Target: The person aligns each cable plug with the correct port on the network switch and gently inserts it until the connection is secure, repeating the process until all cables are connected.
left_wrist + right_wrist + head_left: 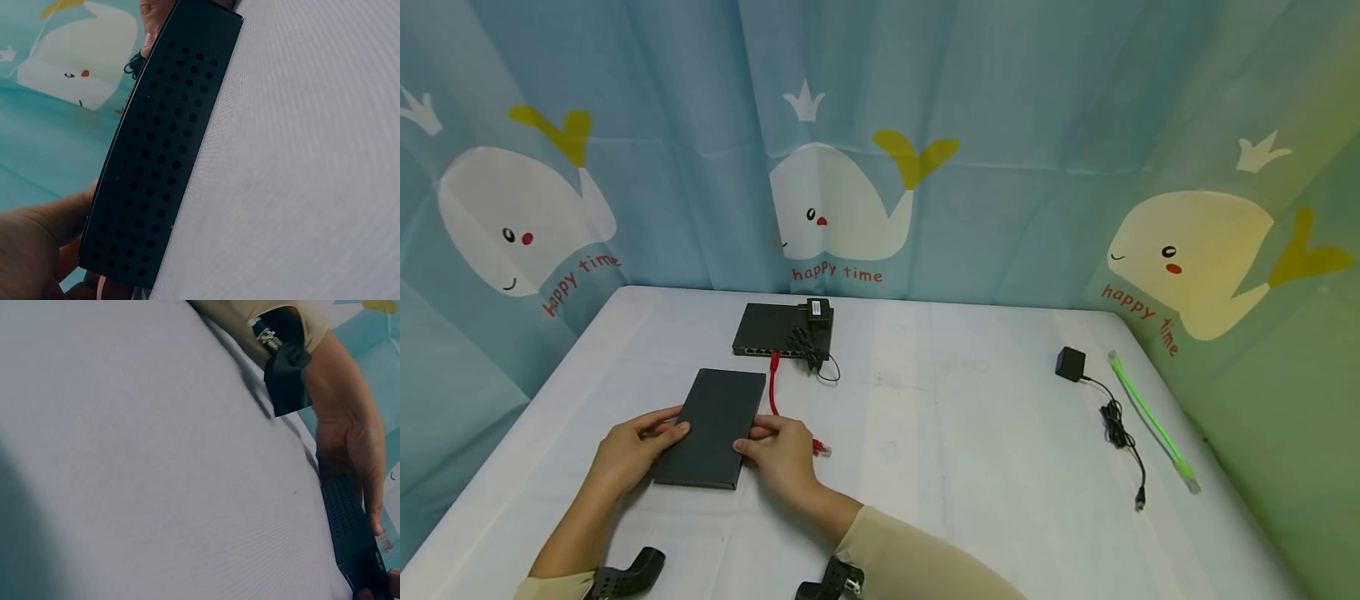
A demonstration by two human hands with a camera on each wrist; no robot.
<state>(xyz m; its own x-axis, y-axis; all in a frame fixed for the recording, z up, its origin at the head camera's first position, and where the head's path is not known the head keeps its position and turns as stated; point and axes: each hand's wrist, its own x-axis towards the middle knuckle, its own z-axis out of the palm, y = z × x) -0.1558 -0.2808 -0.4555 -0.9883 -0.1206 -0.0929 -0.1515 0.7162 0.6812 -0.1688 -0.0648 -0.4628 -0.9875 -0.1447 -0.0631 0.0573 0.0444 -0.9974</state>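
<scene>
Both hands hold a flat black network switch (715, 429), tilted over the white tabletop, between them. My left hand (632, 450) grips its left edge, thumb on the top face. On the right edge, my right hand (782, 454) pinches it with the thumb on top. The left wrist view shows its side wall (150, 156) with rows of round vent holes, close to the cloth. In the right wrist view, the switch's vented end (344, 509) and the left hand (350, 437) appear at the lower right. The fingers beneath the switch are mostly hidden.
Behind it lies a second black switch (763, 325) with a power adapter (818, 312) and coiled cord on top. A red network cable (772, 392) runs from its ports behind the right hand. Far right lie another adapter (1071, 363) and a green network cable (1153, 421).
</scene>
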